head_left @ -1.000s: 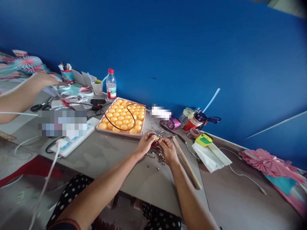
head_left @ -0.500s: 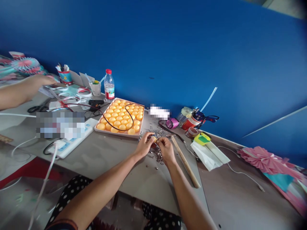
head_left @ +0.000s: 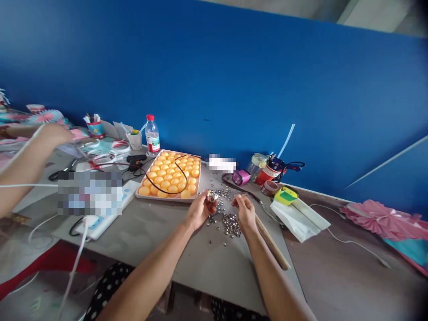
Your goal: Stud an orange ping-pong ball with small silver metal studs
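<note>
My left hand (head_left: 199,211) is curled around a small ball (head_left: 212,196) whose visible side looks yellowish with shiny metallic bits. Just to the right, my right hand (head_left: 245,209) is closed in a pinch, apart from the ball; what its fingertips hold, if anything, is too small to make out. Small silvery metal pieces (head_left: 231,224) lie in a loose pile between and below the hands. A hammer (head_left: 273,243) rests on the table with its wooden handle running beneath my right wrist, its head mostly hidden by the hand.
Orange balls fill a shallow tray (head_left: 197,196), with a dark cable across it. Left are a power strip (head_left: 109,218), a bottle (head_left: 153,138) and another person's arm (head_left: 31,156). Right are a purple roll (head_left: 241,177), a yellow-green tape dispenser (head_left: 286,196) and pink pleated paper (head_left: 377,218).
My hands have come apart: the right has drawn away to the right of the ball, while the left keeps hold of it. My view has tilted slightly upward.
</note>
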Demonstrator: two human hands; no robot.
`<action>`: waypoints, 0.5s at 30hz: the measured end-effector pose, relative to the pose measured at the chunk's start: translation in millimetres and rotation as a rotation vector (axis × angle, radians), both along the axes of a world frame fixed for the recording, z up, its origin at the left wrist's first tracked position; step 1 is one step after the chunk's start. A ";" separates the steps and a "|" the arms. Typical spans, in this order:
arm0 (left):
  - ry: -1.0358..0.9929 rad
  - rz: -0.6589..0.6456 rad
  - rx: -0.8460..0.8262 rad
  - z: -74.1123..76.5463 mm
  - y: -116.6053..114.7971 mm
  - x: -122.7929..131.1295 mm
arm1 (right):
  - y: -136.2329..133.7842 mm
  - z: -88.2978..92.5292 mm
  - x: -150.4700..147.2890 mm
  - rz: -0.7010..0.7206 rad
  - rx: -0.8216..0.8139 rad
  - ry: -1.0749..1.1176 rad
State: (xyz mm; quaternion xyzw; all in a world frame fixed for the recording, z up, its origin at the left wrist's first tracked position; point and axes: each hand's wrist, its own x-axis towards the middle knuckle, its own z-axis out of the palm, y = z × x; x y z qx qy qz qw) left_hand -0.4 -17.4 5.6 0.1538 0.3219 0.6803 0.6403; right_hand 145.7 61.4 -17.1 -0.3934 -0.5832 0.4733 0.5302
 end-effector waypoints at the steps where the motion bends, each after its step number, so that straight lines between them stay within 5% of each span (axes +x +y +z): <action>1: 0.003 -0.003 -0.006 0.5 -0.4 0.4 | -0.5 1.1 0.3 -0.013 0.016 -0.035; 8: -0.020 -0.007 -0.006 1.0 -1.7 -0.4 | -5.6 4.5 -0.8 -0.067 0.218 -0.411; 15: -0.004 -0.018 -0.048 4.4 -1.7 -1.2 | 2.3 -2.3 0.2 -0.071 0.303 -0.527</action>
